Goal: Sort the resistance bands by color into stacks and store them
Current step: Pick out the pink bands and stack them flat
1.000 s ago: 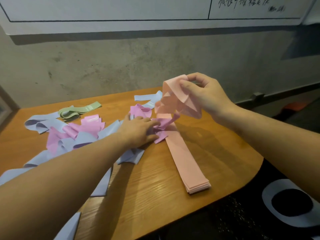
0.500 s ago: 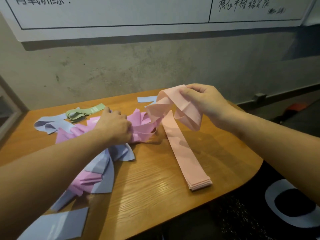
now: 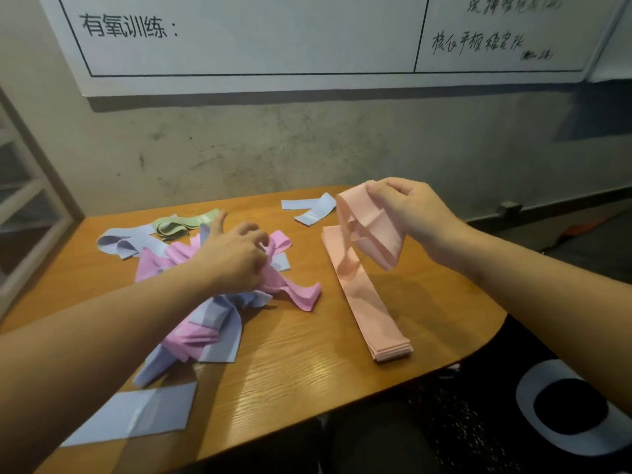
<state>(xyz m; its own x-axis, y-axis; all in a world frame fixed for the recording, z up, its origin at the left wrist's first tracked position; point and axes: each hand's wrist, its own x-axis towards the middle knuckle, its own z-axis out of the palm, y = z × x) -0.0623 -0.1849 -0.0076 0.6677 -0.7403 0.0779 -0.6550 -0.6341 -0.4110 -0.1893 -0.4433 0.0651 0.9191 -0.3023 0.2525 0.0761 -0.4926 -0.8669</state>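
Nearest to us, at the table's [image 3: 307,364] left near corner, a lone blue band [image 3: 136,417] lies flat, and it has come into sight only as our view dropped and swung left over the last second. Just beyond it sits the mixed heap [image 3: 205,323] of pink and blue bands, which has been dragged left and toward us; a second ago it lay spread wider and reached right up against the peach stack [image 3: 367,299], and now bare wood shows between the two. Our left hand [image 3: 236,260] rests on top of that heap with its fingers curled into the pink bands [image 3: 294,292] and the thumb lifted; it has slid left along with the pile. To the right, the peach stack lies lengthwise, near end squared off, apparently unmoved. Our right hand [image 3: 407,213] holds a folded peach band [image 3: 372,234] pinched between thumb and fingers, up in the air just above the far end of that stack, and it has dropped a little lower than it was. We judge that the peach colour is nearly finished: the lifted band now has a free lane to go down on its pile, while pink and blue are not yet separated. Farther back lie a green band [image 3: 184,224] at left and two blue bands [image 3: 311,208] at centre, near the wall [image 3: 307,145].
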